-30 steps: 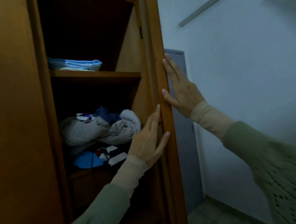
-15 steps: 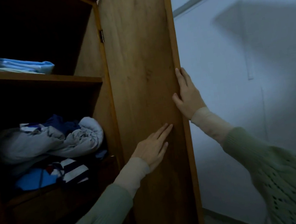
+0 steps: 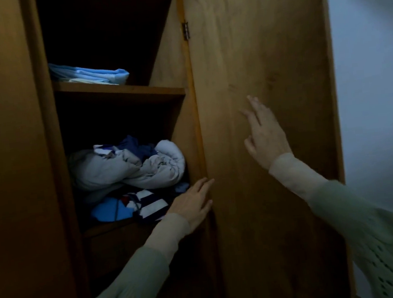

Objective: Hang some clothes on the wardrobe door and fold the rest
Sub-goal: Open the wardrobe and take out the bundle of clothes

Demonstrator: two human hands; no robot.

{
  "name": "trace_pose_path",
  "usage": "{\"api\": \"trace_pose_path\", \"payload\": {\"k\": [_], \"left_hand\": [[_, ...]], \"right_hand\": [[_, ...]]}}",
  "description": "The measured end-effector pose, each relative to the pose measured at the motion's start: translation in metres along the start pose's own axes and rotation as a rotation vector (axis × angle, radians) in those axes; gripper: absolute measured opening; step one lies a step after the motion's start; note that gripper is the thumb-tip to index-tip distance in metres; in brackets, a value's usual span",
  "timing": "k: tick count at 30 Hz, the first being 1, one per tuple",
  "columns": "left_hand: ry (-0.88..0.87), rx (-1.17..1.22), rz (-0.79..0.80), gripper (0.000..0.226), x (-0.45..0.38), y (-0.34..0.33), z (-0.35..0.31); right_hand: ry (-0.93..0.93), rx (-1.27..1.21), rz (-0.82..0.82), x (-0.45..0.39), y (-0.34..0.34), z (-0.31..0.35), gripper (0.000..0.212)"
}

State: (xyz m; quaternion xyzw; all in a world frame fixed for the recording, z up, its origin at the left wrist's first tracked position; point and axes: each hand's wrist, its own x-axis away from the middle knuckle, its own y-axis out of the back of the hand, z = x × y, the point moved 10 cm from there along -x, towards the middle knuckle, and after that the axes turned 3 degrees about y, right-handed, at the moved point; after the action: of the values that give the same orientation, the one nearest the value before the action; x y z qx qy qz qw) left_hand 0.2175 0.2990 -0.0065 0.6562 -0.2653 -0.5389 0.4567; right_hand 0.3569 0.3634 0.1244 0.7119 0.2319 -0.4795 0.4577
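The open brown wooden wardrobe door (image 3: 262,69) fills the frame's centre-right. Both hands are empty with straight fingers: left hand (image 3: 191,204) at its hinge edge, right hand (image 3: 265,134) over its panel. A crumpled pile of grey, blue and striped clothes (image 3: 130,170) lies on the centre-left shelf.

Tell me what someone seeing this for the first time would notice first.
Most likely the wide wooden wardrobe door swung open across the middle and right, with the right hand spread open in front of it. Next, the crumpled pile of clothes on the lower shelf, left of the door, where the left hand reaches near the door's hinge edge. Above it, folded blue cloth lies on the upper shelf.
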Motion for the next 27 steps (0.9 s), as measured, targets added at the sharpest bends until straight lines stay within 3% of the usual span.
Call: {"api": "trace_pose_path", "payload": {"k": [8,15,20,27], "left_hand": [[0.195,-0.099,0.060,0.053,0.022,-0.002,0.105],[0.431,-0.252,-0.056,0.043,0.008,0.014,0.204],[0.473,-0.225,-0.184,0.047,-0.010,0.024,0.252],[0.361,-0.321,-0.469,0.033,-0.044,0.050,0.266]], "right_hand": [[0.111,-0.313,0.211,-0.016,-0.097,0.090,0.065],[0.058,-0.436,0.388,-0.042,-0.196,0.128,0.059],[0.022,-0.479,0.477,-0.053,-0.262,0.146,0.057],[-0.015,-0.502,0.554,-0.078,-0.335,0.148,0.061]]}}
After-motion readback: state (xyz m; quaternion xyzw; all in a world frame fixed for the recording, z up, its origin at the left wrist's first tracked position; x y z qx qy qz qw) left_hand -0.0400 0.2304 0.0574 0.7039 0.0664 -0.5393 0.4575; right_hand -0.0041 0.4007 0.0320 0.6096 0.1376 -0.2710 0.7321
